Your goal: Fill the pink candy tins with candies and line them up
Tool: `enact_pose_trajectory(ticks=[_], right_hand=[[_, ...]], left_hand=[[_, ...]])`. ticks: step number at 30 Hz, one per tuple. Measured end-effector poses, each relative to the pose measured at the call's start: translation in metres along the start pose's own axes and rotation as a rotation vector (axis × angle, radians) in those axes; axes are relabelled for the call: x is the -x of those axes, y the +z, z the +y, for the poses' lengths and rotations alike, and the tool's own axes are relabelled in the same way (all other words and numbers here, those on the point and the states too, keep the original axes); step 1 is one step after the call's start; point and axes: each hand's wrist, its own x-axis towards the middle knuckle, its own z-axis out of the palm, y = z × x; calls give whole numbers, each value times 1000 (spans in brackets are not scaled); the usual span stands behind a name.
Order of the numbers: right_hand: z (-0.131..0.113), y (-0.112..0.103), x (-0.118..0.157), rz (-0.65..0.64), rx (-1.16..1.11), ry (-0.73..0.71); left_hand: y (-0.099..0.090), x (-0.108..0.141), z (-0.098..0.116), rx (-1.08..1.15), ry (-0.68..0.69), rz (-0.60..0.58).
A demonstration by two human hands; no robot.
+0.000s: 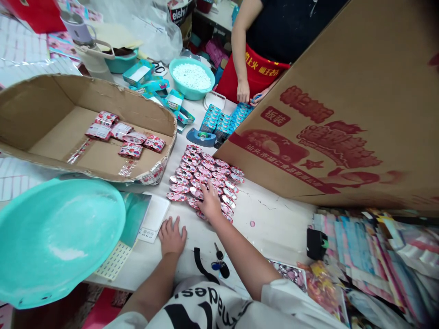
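Observation:
My left hand [172, 237] lies flat on the white table with its fingers spread, holding nothing. A scale-like white device [154, 217] is just beyond it. Rows of small pink-and-red printed packets [187, 167] stand on end, packed close together, their oval open ends facing up. Over the near part of these rows is my right hand [210, 203], fingers stretched and touching the packet tops; I see nothing gripped in it. A small pink round piece [252, 224] lies on the table to its right.
A cut-down cardboard box [41, 119] holds several pink packets. A turquoise basin [61, 228] sits front left, a bowl of white pieces [192, 77] farther back. A large carton [329, 114] blocks the right. Keys [221, 265] lie near me. Across, a person's hand [243, 91] touches blue packets.

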Motion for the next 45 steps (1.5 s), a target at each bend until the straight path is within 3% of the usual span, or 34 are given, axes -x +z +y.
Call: enact_pose_trajectory(ticks=[24, 27, 31, 34, 37, 39, 42, 45], right_hand=[[-6, 4, -1, 7, -30, 134], [-10, 2, 2, 9, -49, 165], [-10, -2, 7, 35, -76, 184], [-7, -9, 14, 84, -116, 168], [-1, -21, 26, 193, -197, 123], [7, -28, 42, 304, -266, 62], [28, -28, 87, 427, -363, -67], [55, -7, 157, 388, -445, -131]], left_hand=[[-9, -6, 2, 63, -13, -68], [-29, -7, -16, 195, 154, -146], [-80, 3, -55, 426, 449, -213], [-118, 18, -79, 434, 476, -222], [-140, 24, -91, 404, 483, -248], [-146, 13, -90, 389, 486, -255], [-146, -30, -72, 335, 476, -223], [-136, -91, -41, 157, 460, -163]])
